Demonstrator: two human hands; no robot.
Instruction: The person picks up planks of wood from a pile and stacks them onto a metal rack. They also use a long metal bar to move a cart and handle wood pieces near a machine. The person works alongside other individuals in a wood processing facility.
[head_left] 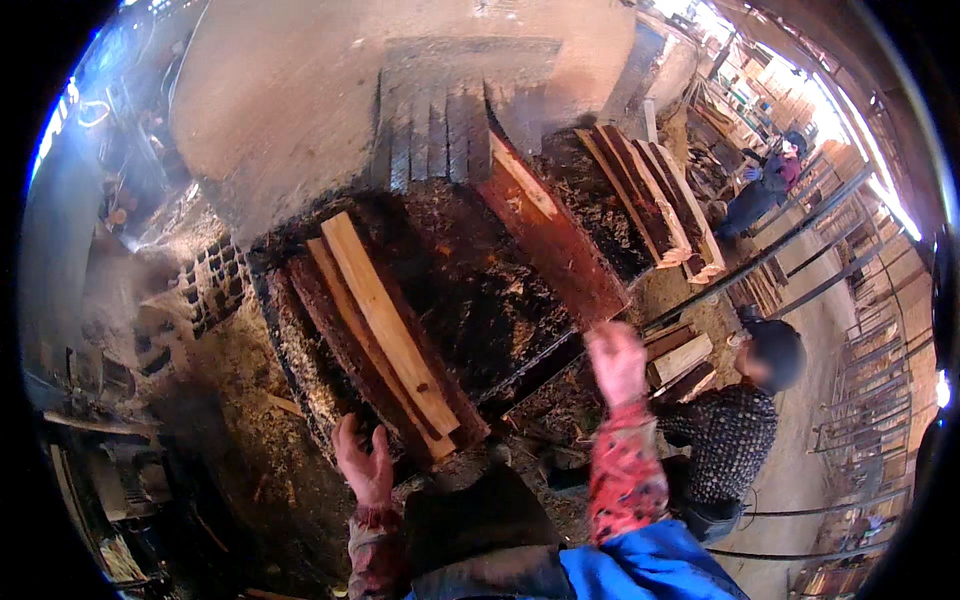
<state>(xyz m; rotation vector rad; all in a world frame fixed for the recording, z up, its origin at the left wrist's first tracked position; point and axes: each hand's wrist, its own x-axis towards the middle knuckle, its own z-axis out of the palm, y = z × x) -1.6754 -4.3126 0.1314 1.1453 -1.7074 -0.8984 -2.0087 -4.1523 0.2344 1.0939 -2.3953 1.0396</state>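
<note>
My left hand [364,462] is open, fingers apart and curved upward, beside the near end of several long wooden boards. It holds nothing. Among those boards, a pale plank [385,325] lies on top of darker, bark-edged boards [330,340] on the dark machine table [450,280]. My right hand [617,368], smeared by motion, is at the near end of a wide reddish-brown board [560,245]. Whether its fingers grip that board is unclear. The board slants away toward dark hanging strips [440,140] under a large dusty housing [300,100].
More bark-edged boards [650,205] lie at the table's right. A person in a dark cap and speckled top [735,440] stands close on my right, near cut wood pieces [683,360]. Farther off is another person [765,185]. Metal rails [810,230] run along the right; sawdust [225,370] covers the left.
</note>
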